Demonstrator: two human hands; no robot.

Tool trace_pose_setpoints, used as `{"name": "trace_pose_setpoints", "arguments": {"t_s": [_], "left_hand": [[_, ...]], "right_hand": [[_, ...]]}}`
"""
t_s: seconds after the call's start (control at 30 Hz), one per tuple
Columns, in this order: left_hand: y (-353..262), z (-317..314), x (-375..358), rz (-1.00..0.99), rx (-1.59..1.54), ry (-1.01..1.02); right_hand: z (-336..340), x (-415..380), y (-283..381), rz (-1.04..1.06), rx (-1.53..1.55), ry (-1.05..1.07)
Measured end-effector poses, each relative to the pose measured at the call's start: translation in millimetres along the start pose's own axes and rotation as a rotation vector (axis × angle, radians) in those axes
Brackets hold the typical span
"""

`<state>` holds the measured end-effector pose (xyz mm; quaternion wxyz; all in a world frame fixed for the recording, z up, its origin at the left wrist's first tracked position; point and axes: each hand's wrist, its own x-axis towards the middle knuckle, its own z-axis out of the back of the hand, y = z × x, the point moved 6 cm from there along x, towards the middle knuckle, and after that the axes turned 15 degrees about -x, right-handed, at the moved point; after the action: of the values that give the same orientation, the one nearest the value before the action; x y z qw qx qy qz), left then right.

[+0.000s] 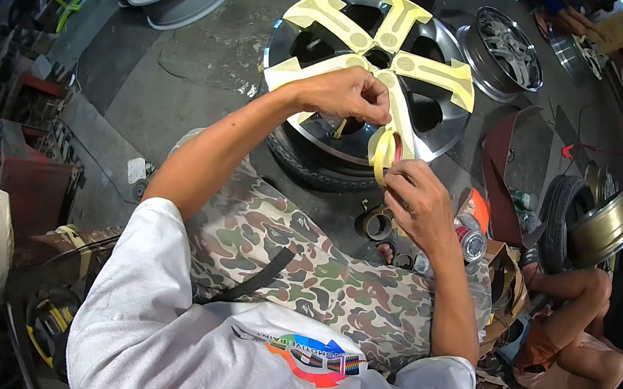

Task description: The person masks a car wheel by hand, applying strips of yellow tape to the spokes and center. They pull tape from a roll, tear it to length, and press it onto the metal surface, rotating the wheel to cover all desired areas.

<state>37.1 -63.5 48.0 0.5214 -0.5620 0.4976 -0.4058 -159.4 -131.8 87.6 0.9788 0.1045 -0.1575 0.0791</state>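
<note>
The person wears a white short-sleeved T-shirt (170, 334) with a multicoloured chest print (315, 356) and camouflage trousers (301, 261); both forearms are bare.

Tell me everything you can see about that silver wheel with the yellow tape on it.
The silver five-spoke alloy wheel rim lies face up on a black tyre on the concrete floor. Pale yellow masking tape covers its spokes, leaving the shiny outer lip bare. The left hand presses tape near the hub; the right hand holds the yellow tape roll at its edge.
</note>
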Motion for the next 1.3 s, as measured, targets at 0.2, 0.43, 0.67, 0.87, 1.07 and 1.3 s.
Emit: {"name": "trace_pose_setpoints", "arguments": {"t_s": [0.2, 0.43, 0.67, 0.87, 1.07, 1.3], "left_hand": [[1.9, 15.1, 4.7, 0.044, -0.032, -0.095], [4.4, -9.8, -2.4, 0.156, -0.016, 0.094], [7.0, -9.0, -1.0, 0.146, 0.046, 0.128], [15.7, 3.4, 4.3, 0.079, 0.078, 0.014], [24.9, 55.9, 15.8, 0.042, 0.092, -0.416], [42.2, 60.7, 21.2, 0.148, 0.116, -0.403]], "right_hand": [[-3.8, -5.2, -0.3, -0.029, 0.06, 0.006], [-4.4, -6.1, 2.1, 0.036, -0.105, 0.002], [-8.2, -4.1, 7.7, 0.071, -0.117, 0.019], [-13.4, -5.3, 8.6, -0.028, 0.121, 0.027], [-22.2, -13.0, 4.7, -0.27, 0.52, 0.132], [-25.4, -22.4, -7.9, -0.411, 0.72, 0.155]]}}
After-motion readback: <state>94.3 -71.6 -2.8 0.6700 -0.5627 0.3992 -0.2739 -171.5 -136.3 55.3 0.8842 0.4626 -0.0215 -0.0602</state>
